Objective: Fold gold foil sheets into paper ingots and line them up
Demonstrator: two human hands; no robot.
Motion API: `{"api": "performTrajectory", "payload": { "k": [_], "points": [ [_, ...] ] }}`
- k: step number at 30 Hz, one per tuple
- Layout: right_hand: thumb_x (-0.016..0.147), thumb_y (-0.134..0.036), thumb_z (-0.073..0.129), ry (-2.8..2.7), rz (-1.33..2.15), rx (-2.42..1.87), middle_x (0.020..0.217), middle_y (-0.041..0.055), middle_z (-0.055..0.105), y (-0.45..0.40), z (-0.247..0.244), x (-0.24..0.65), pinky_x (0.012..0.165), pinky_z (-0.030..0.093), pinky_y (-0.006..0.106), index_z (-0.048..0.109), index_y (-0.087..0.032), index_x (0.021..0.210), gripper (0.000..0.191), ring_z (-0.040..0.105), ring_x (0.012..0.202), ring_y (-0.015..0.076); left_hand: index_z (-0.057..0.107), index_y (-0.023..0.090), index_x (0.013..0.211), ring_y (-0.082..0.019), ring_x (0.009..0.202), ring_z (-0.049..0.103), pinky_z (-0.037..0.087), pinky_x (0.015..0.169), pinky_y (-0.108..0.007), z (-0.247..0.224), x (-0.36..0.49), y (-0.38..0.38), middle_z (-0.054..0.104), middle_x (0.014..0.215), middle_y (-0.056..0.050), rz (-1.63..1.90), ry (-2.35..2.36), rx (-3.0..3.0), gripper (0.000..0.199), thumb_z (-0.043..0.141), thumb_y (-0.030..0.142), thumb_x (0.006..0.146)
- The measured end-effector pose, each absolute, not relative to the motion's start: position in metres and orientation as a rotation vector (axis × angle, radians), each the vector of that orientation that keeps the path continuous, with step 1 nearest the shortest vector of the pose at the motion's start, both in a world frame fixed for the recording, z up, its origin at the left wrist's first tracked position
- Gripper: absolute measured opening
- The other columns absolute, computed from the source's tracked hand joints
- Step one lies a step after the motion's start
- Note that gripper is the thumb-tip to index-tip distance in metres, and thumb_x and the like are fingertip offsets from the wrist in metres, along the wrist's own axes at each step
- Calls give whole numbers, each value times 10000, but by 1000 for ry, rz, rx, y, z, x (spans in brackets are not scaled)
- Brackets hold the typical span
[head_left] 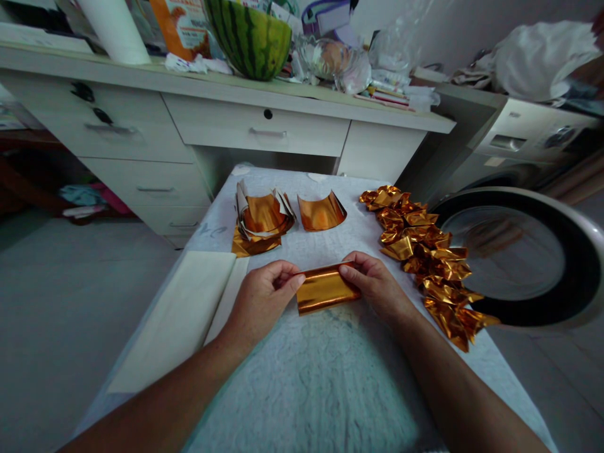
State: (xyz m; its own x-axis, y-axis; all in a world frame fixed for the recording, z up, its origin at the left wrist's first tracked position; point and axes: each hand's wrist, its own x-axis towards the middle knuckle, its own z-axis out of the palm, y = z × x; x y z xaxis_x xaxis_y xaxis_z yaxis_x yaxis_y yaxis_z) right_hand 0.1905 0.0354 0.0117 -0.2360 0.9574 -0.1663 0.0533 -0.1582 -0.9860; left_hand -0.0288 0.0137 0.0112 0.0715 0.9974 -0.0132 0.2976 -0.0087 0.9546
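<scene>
Partly behind the hands [265, 296] [375, 283], gold foil [327, 294]

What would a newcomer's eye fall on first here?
Likely the shiny gold foil, held between the left hand and right hand over the table. Then the row of crumpled foil along the table's right side. Behind, a striped watermelon sits on the counter.
</scene>
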Motion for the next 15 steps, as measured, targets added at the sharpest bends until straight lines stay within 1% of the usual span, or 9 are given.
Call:
{"api": "performTrajectory", "payload": {
  "k": [4,9,15],
  "points": [
    [738,-494,741,-1312,1517,-1234,652,-50,529,36,10,191,520,300,234,558,-202,766,346,441,563,97,678,185,824,-150,674,614,457,628,-257,12,-29,14,672,732,8,981,1371,1465,149,623,322,837],
    [761,-467,724,-1329,1494,-1229,611,-63,488,35,10,190,506,265,233,561,-194,753,318,387,533,83,673,184,810,-150,680,611,454,629,-257,11,-29,14,669,732,10,985,1373,1480,152,610,319,839],
    [754,-485,723,-1336,1496,-1246,635,-54,507,35,10,190,511,273,235,557,-196,762,333,411,551,92,671,183,814,-144,668,602,454,619,-249,10,-29,15,661,724,15,985,1378,1458,149,621,322,833]
  ]
}}
